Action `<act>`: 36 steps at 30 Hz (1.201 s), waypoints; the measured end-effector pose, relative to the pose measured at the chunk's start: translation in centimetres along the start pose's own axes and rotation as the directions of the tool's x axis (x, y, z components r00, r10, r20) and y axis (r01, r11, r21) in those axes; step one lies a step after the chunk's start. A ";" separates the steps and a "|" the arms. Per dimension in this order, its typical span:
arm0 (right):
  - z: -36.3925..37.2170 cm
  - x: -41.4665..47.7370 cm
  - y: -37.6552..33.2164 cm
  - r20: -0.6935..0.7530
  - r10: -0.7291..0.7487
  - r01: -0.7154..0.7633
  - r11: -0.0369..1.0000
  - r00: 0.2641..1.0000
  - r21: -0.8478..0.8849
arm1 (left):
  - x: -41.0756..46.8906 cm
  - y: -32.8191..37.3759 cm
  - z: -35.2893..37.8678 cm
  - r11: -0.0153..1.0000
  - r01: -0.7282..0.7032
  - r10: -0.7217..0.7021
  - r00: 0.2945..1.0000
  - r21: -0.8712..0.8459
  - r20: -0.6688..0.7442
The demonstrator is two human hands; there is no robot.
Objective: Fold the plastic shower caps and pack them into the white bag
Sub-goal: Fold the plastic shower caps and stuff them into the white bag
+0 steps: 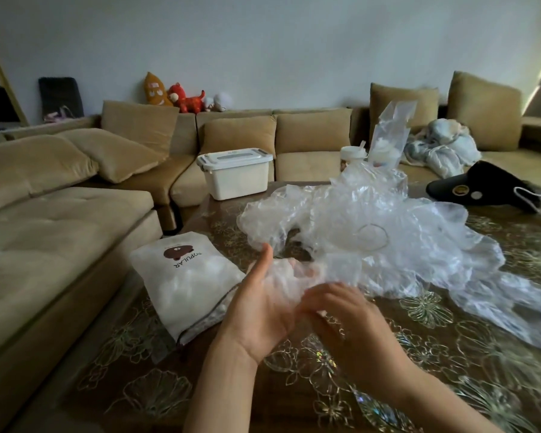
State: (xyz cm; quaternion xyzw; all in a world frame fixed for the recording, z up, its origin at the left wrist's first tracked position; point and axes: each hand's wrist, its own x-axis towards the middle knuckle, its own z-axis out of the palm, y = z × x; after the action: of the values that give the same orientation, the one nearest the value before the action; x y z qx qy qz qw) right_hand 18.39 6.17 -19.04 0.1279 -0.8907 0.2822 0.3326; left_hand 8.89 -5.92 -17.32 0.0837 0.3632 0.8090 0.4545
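A heap of clear plastic shower caps lies crumpled across the middle and right of the table. One clear cap hangs between my hands above the table's near part. My left hand is palm up under it, thumb raised, fingers behind the plastic. My right hand pinches the cap's near edge with curled fingers. The white bag, printed with a brown bear and "POPULAR", lies flat to the left of my hands, its zipper side open and white filling showing.
The table has a brown floral cover. A white lidded box stands at its far edge, with a cup and an upright clear bag to its right. A black cap lies far right. A tan sofa wraps around.
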 end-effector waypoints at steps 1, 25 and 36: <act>-0.7 -0.9 -0.2 0.111 -0.026 0.023 0.999 0.993 0.033 | 0.1 -0.4 0.4 0.999 -0.029 0.028 0.999 -0.032 -0.040; -6.6 0.1 4.8 0.223 0.712 -0.660 0.423 0.666 0.621 | -2.3 -0.1 0.1 0.913 -0.245 0.290 0.952 0.327 -0.095; -9.4 -3.1 5.3 -0.100 0.258 -0.242 0.958 0.961 0.152 | -2.9 2.4 0.6 0.503 -0.163 0.254 0.967 0.848 0.036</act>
State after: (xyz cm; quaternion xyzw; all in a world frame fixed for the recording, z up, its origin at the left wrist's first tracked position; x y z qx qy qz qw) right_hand 23.35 16.07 -17.49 0.0198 -0.8567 0.3901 0.3368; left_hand 9.26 -8.69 -14.74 0.2982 0.7167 0.5835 0.2387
